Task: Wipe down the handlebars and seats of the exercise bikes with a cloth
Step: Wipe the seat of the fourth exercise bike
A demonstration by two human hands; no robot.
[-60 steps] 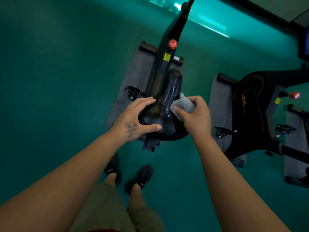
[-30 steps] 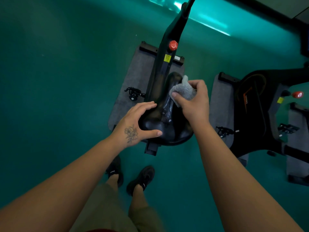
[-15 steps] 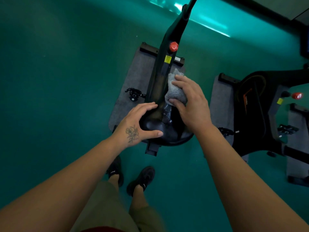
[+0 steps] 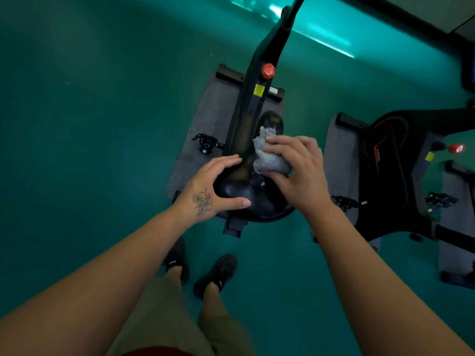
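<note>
A black bike seat [image 4: 259, 199] sits below me, nose pointing away, its surface shiny and wet. My right hand [image 4: 298, 173] grips a bunched grey cloth [image 4: 268, 156] and presses it on the seat's middle, just behind the nose [image 4: 271, 119]. My left hand [image 4: 213, 191], with a flower tattoo, clasps the seat's left rear side, fingers on the left flank and thumb on top. The bike's black frame [image 4: 259, 73] with a red knob [image 4: 268, 70] runs forward from the seat. The handlebars are out of view.
A grey mat [image 4: 205, 124] lies under this bike on the green floor. A pedal [image 4: 207, 143] sticks out on the left. A second black bike [image 4: 393, 176] on its own mat stands close on the right. My feet [image 4: 203, 271] are just behind the seat.
My right hand slid the cloth from the seat's right side forward toward the nose, then back to the middle. My left hand has kept its hold on the seat.
</note>
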